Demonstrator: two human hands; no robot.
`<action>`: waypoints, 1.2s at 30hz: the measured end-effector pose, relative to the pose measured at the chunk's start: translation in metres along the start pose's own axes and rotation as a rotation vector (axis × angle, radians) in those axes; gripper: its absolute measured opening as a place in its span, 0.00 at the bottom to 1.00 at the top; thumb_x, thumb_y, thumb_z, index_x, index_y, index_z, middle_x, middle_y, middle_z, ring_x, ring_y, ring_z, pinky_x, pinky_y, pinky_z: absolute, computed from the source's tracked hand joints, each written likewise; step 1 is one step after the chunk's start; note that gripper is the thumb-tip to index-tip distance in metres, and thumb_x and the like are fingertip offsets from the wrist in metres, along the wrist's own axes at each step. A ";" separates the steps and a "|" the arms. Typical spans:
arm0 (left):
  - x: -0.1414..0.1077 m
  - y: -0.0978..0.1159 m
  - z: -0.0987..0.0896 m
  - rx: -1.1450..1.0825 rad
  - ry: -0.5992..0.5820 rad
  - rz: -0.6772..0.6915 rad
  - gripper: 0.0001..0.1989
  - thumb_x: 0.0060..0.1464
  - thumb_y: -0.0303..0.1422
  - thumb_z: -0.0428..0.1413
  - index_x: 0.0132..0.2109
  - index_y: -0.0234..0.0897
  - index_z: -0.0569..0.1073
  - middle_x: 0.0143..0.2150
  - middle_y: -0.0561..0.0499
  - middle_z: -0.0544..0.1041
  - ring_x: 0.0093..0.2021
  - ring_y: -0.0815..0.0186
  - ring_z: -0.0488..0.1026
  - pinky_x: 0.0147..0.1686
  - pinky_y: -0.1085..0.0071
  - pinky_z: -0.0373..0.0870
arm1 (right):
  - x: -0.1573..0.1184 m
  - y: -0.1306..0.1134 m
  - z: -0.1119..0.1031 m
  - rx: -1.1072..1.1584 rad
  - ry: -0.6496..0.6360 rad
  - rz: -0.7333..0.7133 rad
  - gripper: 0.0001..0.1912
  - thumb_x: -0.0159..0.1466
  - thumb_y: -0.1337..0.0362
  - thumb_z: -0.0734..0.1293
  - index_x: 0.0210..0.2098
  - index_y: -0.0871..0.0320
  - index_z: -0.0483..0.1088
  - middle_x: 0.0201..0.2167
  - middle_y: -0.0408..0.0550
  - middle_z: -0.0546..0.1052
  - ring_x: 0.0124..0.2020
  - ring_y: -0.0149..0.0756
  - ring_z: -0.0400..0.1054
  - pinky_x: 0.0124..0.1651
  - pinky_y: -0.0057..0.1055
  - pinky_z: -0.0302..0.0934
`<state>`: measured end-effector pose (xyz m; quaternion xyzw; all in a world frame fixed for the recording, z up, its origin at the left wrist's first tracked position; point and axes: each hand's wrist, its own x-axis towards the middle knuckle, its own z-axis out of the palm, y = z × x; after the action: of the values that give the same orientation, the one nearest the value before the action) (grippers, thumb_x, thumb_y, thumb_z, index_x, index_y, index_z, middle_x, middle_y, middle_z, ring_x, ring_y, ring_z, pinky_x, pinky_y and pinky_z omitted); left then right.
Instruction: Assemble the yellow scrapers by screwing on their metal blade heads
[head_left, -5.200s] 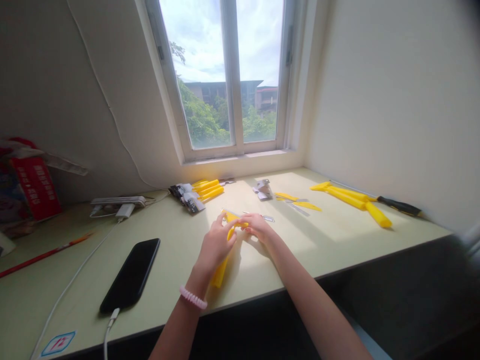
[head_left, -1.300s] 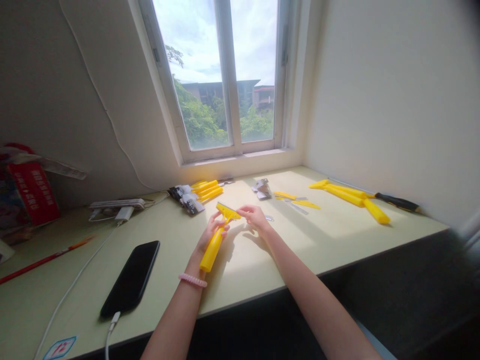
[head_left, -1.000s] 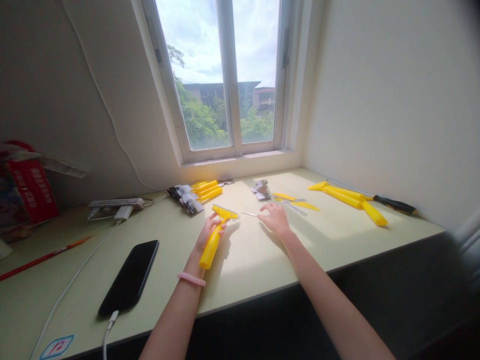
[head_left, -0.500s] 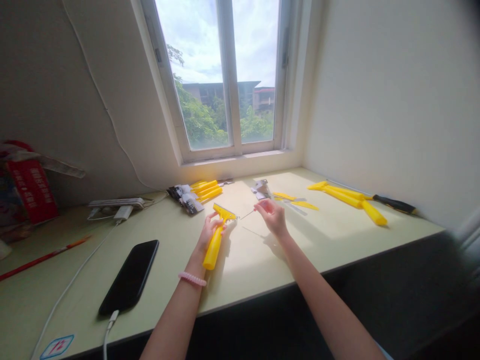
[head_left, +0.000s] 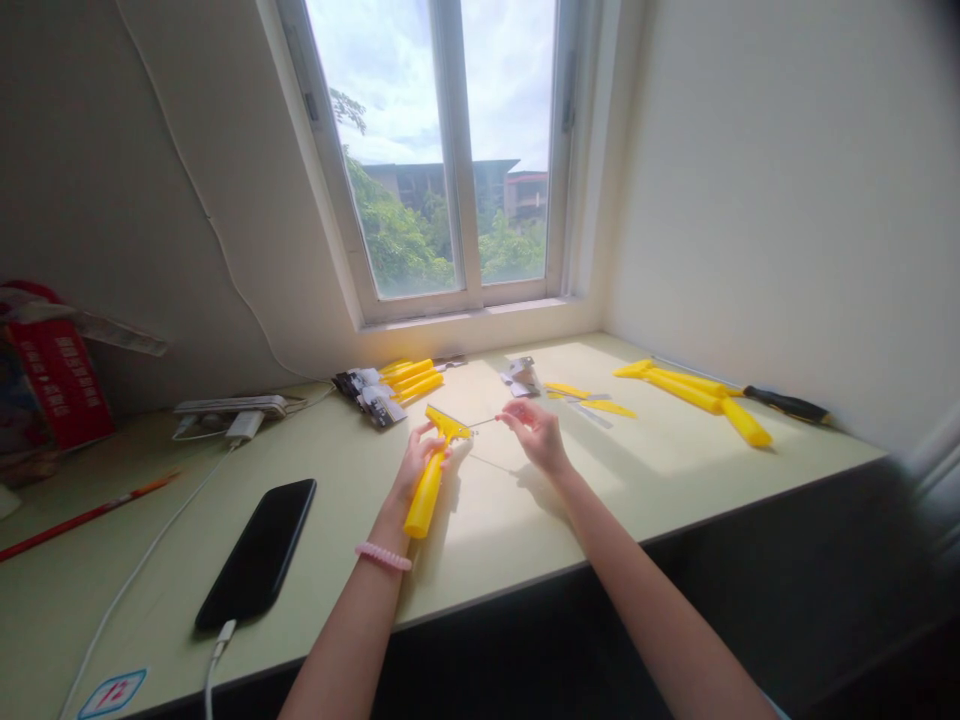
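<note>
Thin sliver, barely discernible

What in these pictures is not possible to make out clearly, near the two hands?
Head view:
- Thin metal sliver in the right hand: too thin to identify, and the fingers hide its end.
- Yellow scraper: the left hand hides where its handle meets its head.
- Printed packets: too small to read.

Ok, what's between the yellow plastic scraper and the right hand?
In the head view, a thin metal strip, seen edge-on, pinched by the right hand, its far end close to the yellow plastic scraper.
</note>
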<state>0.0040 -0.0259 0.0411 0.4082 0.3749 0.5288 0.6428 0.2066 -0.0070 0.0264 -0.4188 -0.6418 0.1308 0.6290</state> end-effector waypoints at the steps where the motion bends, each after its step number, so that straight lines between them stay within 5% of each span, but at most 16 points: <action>1: 0.000 0.000 0.000 -0.001 -0.001 0.002 0.23 0.45 0.26 0.55 0.51 0.40 0.62 0.31 0.56 0.70 0.17 0.76 0.63 0.16 0.79 0.62 | 0.000 0.000 0.000 0.003 -0.004 -0.001 0.10 0.59 0.57 0.66 0.29 0.57 0.70 0.28 0.48 0.77 0.28 0.36 0.70 0.34 0.32 0.64; 28: 0.007 -0.002 -0.004 -0.025 -0.022 0.005 0.25 0.44 0.23 0.55 0.50 0.39 0.59 0.32 0.54 0.71 0.19 0.75 0.66 0.16 0.80 0.60 | 0.000 0.001 -0.001 -0.055 -0.026 0.059 0.13 0.60 0.54 0.64 0.29 0.57 0.70 0.27 0.47 0.76 0.26 0.35 0.68 0.32 0.31 0.61; 36: 0.005 -0.001 -0.003 -0.002 -0.022 0.006 0.25 0.43 0.24 0.55 0.51 0.38 0.59 0.30 0.55 0.71 0.19 0.75 0.66 0.17 0.79 0.61 | -0.001 0.008 0.002 -0.083 -0.030 -0.012 0.12 0.65 0.61 0.55 0.38 0.56 0.68 0.36 0.50 0.75 0.38 0.40 0.70 0.41 0.34 0.62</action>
<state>0.0029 -0.0212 0.0385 0.4144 0.3660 0.5266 0.6458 0.2079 -0.0018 0.0202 -0.4385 -0.6586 0.1066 0.6022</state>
